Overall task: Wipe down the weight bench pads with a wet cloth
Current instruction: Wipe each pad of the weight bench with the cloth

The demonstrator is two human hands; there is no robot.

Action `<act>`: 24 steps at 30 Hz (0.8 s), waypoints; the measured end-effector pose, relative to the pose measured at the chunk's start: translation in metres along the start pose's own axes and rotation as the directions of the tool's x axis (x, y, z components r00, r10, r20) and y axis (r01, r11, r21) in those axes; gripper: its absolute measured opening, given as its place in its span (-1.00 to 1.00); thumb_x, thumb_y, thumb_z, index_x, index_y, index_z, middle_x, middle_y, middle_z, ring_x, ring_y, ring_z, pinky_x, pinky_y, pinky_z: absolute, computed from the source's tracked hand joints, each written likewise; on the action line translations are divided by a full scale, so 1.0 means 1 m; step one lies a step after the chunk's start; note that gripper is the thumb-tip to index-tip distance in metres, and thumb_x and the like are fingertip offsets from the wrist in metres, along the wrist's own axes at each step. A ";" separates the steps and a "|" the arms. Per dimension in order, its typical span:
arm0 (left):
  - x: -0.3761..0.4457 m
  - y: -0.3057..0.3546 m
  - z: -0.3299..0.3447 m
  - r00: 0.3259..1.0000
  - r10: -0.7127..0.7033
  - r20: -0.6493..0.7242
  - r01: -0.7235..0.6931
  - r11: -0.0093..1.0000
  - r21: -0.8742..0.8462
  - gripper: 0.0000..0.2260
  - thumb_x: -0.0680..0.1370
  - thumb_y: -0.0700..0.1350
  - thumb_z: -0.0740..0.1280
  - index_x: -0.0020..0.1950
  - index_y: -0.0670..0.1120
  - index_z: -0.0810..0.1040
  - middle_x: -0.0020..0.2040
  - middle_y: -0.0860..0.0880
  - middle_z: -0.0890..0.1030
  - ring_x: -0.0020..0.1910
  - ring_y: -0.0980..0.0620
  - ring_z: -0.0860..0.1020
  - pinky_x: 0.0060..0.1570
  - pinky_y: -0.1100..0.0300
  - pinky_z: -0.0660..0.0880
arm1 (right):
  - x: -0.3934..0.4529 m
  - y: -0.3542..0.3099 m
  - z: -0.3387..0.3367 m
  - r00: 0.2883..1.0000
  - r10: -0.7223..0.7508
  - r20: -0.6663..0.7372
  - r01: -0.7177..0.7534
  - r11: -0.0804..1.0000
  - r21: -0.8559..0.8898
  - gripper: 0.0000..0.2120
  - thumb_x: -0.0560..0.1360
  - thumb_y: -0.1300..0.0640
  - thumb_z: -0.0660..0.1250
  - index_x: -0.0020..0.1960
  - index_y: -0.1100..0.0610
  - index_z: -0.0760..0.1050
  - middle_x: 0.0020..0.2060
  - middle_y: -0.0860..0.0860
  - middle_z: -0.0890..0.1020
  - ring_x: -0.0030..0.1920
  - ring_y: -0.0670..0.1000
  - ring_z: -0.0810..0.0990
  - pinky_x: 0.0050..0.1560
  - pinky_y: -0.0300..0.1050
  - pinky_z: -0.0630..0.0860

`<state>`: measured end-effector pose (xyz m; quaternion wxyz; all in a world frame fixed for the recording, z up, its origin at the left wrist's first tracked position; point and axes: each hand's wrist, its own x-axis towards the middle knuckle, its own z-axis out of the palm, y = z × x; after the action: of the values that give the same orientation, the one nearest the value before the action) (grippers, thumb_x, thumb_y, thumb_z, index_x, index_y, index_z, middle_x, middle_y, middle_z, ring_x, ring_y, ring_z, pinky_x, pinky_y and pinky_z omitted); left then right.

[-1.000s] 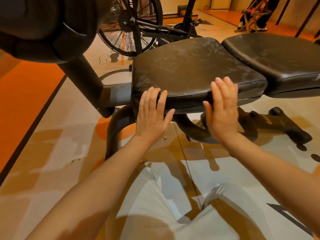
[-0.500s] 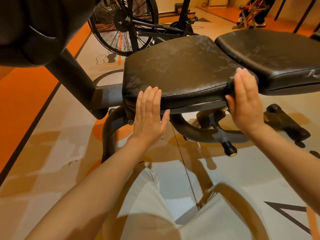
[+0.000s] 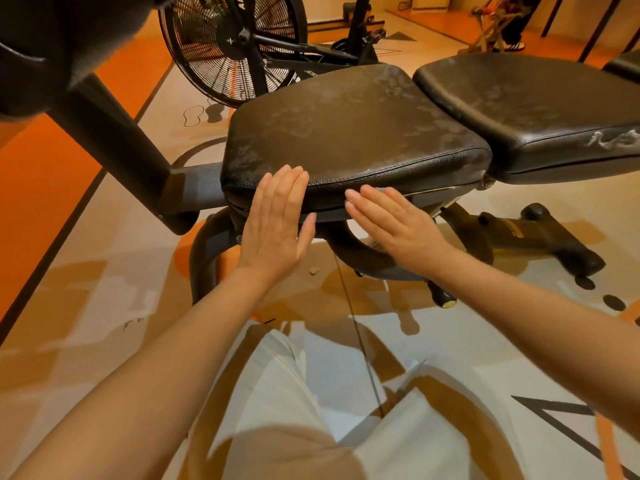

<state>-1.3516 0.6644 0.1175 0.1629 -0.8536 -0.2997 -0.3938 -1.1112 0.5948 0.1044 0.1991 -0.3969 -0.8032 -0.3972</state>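
Head view of a weight bench in a gym. The seat pad [image 3: 349,133] — black, grained, mottled with pale smears over its top — lies at centre; the back pad [image 3: 533,98] adjoins it on the right, separated by a narrow gap, with a whitish scuff on its near side wall. Both hands are bare and flat, fingers extended and held together, gripping nothing. The left hand [image 3: 277,230] is upright against the near side wall of the seat pad, its fingertips reaching the pad's top seam. The right hand [image 3: 394,223] lies just beside it to the right, angled leftward, fingertips at the lower near edge of the same pad; whether they touch it cannot be told. The two hands are close but apart. No cloth appears in either hand. Below the pad, the black bench frame [image 3: 540,233] rests on the patterned floor [image 3: 86,278], with an adjustment knob [image 3: 441,297] near the right forearm. A fan bike [image 3: 235,46] stands on the far side, to the left.
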 end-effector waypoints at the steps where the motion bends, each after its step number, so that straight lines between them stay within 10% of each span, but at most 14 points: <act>1: 0.000 0.001 0.000 1.000 -0.013 0.002 0.013 1.000 -0.003 -0.50 0.60 -0.11 0.28 0.48 -0.25 0.24 0.43 -0.22 0.36 0.48 -0.14 0.25 0.52 -0.08 0.07 | -0.013 0.013 -0.006 0.998 -0.038 0.054 0.038 0.999 -0.001 -0.52 0.65 0.37 0.00 0.54 0.21 0.04 0.51 0.13 0.16 0.56 0.06 -0.05 0.55 0.03 -0.02; 7: 0.002 0.006 0.000 0.998 -0.062 0.004 0.062 0.998 0.000 -0.49 0.59 -0.10 0.30 0.47 -0.26 0.28 0.44 -0.21 0.35 0.48 -0.13 0.24 0.53 -0.07 0.05 | -0.042 0.053 -0.022 0.981 -0.075 0.181 0.070 0.997 0.035 -0.14 0.43 0.56 0.19 0.58 0.14 -0.10 0.54 0.05 0.02 0.56 0.04 -0.09 0.56 0.02 -0.10; 12: -0.001 0.009 0.000 0.999 -0.050 0.008 0.050 0.999 0.002 -0.50 0.60 -0.11 0.24 0.48 -0.28 0.23 0.44 -0.24 0.34 0.49 -0.16 0.23 0.52 -0.11 0.06 | 0.019 0.001 0.000 0.970 -0.231 0.074 0.224 0.970 0.097 -0.51 0.65 0.36 -0.04 0.55 0.22 0.00 0.54 0.13 0.11 0.54 0.07 0.02 0.55 0.01 -0.05; 16: -0.001 0.002 -0.006 0.998 -0.033 0.055 0.033 0.999 0.002 -0.51 0.62 -0.10 0.20 0.50 -0.25 0.20 0.47 -0.22 0.31 0.51 -0.13 0.22 0.53 -0.07 0.05 | 0.032 -0.016 0.005 0.989 -0.149 -0.014 0.150 0.986 0.076 -0.53 0.63 0.34 0.16 0.51 0.24 0.18 0.48 0.15 0.30 0.49 0.10 0.24 0.51 0.02 0.15; 24: 0.000 0.010 0.001 0.994 -0.106 0.030 0.106 0.994 -0.011 -0.50 0.62 -0.04 0.20 0.50 -0.22 0.21 0.47 -0.20 0.31 0.51 -0.13 0.21 0.51 -0.13 0.07 | -0.042 0.041 -0.019 0.979 0.193 -0.061 -0.185 0.977 0.108 -0.46 0.59 0.42 0.19 0.51 0.26 0.12 0.49 0.14 0.18 0.55 0.10 0.05 0.53 0.07 0.04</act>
<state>-1.3443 0.6572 0.1168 0.1320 -0.8432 -0.3446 -0.3910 -1.0535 0.5750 0.1087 0.2844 -0.4464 -0.7733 -0.3489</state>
